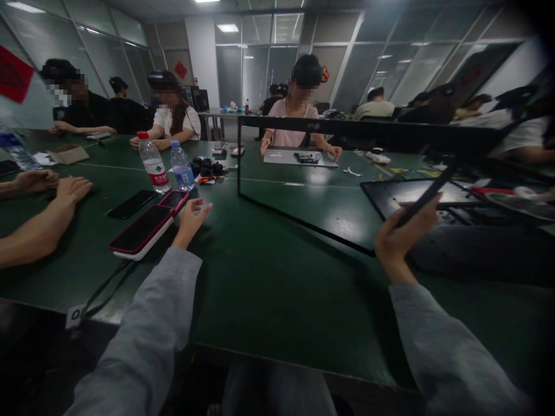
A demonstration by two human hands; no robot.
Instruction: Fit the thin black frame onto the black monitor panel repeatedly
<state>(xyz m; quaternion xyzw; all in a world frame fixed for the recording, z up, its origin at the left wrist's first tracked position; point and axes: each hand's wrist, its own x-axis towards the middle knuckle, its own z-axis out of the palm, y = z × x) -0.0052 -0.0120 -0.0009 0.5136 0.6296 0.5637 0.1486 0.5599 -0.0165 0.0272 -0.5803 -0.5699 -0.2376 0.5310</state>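
Note:
My right hand is closed around one side of a thin black monitor bezel, an empty rectangular frame with a small logo on its wide strip. It is raised and tilted above the green table, and the scene behind shows through its opening. My left hand is apart from the bezel, fingers loosely bent and spread, with nothing in it. Right beside that hand lies a red-edged phone on a white block with a strap. Under my right hand rests a large dark panel, partly hidden by the hand.
On the green table stand a red-capped bottle and a blue-capped bottle. A black phone lies near them, with small black parts behind. Another person's arms rest at left. Across sits a person with a grey panel.

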